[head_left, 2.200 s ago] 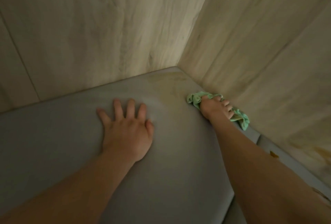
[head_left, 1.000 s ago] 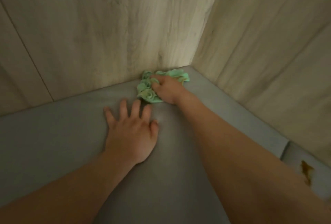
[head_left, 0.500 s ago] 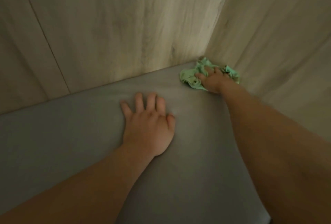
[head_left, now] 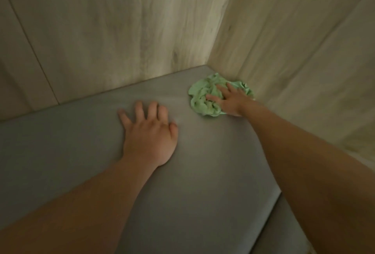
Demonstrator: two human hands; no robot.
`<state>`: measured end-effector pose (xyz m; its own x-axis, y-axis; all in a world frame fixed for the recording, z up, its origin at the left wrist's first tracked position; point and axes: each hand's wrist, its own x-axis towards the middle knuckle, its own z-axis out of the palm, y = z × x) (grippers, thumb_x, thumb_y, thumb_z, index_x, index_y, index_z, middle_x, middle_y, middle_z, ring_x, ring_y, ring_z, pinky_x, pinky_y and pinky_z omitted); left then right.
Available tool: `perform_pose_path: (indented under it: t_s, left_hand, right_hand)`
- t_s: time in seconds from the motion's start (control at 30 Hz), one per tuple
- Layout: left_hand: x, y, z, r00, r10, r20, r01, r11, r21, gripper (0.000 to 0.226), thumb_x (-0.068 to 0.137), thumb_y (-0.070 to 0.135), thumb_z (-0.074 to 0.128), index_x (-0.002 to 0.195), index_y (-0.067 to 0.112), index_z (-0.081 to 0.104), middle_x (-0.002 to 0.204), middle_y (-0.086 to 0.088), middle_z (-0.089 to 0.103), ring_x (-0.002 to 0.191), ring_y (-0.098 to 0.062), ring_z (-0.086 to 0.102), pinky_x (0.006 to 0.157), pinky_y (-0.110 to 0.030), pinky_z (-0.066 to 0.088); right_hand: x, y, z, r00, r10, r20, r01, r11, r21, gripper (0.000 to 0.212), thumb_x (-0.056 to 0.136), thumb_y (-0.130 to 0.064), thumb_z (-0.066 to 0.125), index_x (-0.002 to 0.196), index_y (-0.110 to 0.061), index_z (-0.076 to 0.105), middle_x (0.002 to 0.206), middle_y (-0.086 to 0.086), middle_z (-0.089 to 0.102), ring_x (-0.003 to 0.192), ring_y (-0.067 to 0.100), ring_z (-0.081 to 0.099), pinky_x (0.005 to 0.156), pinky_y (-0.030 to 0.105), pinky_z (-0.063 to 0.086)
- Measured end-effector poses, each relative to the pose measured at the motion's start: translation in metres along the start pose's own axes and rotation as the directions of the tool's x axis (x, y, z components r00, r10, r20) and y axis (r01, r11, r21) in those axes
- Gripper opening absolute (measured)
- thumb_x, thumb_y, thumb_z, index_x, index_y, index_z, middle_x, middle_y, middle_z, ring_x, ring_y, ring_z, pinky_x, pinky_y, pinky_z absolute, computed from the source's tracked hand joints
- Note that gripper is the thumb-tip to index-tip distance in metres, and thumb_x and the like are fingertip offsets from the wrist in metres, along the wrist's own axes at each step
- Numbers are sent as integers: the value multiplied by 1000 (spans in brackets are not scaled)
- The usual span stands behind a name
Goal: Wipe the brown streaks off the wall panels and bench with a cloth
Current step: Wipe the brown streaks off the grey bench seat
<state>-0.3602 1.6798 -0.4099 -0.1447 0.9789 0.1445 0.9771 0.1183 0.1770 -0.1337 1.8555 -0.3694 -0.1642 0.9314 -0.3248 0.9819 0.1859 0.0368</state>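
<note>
Over on the far left, the left wall panel [head_left: 101, 30] is running down to meet the grey table [head_left: 60, 152], and a thin seam [head_left: 30, 46] is cutting through the wood grain at a slant. Your left hand [head_left: 149, 138] is lying palm-down on the table top with the fingers spread and mostly straight. That grip is wide and holding nothing, just resting there, and the forearm is coming in from the bottom left.

Moving right, the green cloth [head_left: 203, 99] is sitting crumpled on the table, tucked near the back corner where the two walls are meeting, and its far edge is lying right by the foot of the right wall. Your right hand [head_left: 231, 101] is lying on top of it with the fingers fanned out over the bunched fabric. It's a flat grip, pressing the cloth down into the table rather than wrapping around it. That arm is stretching in from the bottom right.

The right wall panel [head_left: 304, 40] is filling the rest of the view. Down low, a groove [head_left: 272, 209] is splitting the table's padding into two sections.
</note>
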Motion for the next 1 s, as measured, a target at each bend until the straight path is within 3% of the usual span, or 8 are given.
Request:
perform_pose_path:
  t_s: [0.1, 0.3, 0.47, 0.53, 0.67, 0.87, 0.93, 1.0]
  left_hand:
    - [1, 1, 2, 1000, 8, 7, -8, 1000, 2, 54, 102, 52, 23, 140, 17, 40, 154, -5, 33, 146, -39, 24, 113, -74, 17]
    - [0, 4, -7, 999, 8, 49, -7, 1000, -20, 54, 102, 49, 21, 141, 16, 39, 154, -7, 32, 146, -39, 22, 113, -75, 16]
    - [0, 3, -9, 998, 2, 56, -1, 1000, -23, 55, 102, 50, 22, 140, 14, 41, 150, -8, 36, 144, -39, 25, 113, -75, 17]
    - [0, 3, -8, 999, 3, 44, -2, 1000, -24, 55, 102, 50, 25, 139, 14, 44, 149, -9, 39, 144, -40, 27, 112, -75, 19]
    - [-1, 3, -6, 999, -2, 36, 3, 1000, -17, 55, 101, 48, 25, 139, 14, 44, 148, -8, 40, 144, -39, 28, 112, -74, 20]
    - [5, 1, 3, 1000, 18, 7, -18, 1000, 25, 54, 100, 50, 16, 132, 18, 45, 145, -6, 41, 142, -38, 31, 110, -73, 23]
    - [4, 2, 1, 1000, 13, 1, -13, 999, 39, 56, 98, 51, 16, 129, 18, 48, 143, -6, 44, 141, -39, 34, 109, -73, 25]
    - [4, 2, 1, 1000, -2, 8, 2, 999, 34, 55, 97, 52, 18, 127, 17, 49, 142, -7, 45, 140, -39, 35, 109, -73, 25]
  right_hand:
    - [-6, -12, 8, 987, 150, -62, -138, 978, 156, 81, 87, -91, 21, 159, -57, 6, 173, -5, -9, 159, 36, -9, 126, 56, -5]
    - [-88, -46, 33, 990, -92, -109, 103, 989, 105, 63, 100, -72, 29, 159, -56, 10, 174, -10, -4, 160, 27, -8, 127, 50, -4]
    - [-155, -35, 55, 957, -283, -68, 285, 958, 28, 73, 88, -88, 26, 152, -67, -1, 171, -17, -13, 158, 17, -16, 127, 47, -5]
    - [-137, -21, 50, 969, -234, -80, 238, 970, 53, 79, 79, -96, 21, 151, -68, 1, 172, -18, -10, 158, 16, -13, 127, 47, -4]
    - [-51, -4, 26, 992, -3, -125, 17, 993, 117, 111, 60, -106, -3, 158, -58, 10, 174, -7, -4, 160, 27, -6, 127, 54, 0]
    - [27, -39, -15, 962, 268, -43, -252, 941, 225, 89, 89, -88, 27, 163, -46, 0, 173, 7, -12, 157, 43, -9, 124, 63, -6]
    - [35, -59, -22, 967, 251, -43, -236, 947, 217, 82, 95, -81, 28, 163, -45, -1, 173, 5, -13, 156, 46, -11, 123, 64, -7]
    - [35, -87, -19, 993, 87, -85, -71, 982, 175, 73, 99, -76, 25, 162, -48, 2, 174, 2, -10, 157, 42, -9, 125, 60, -5]
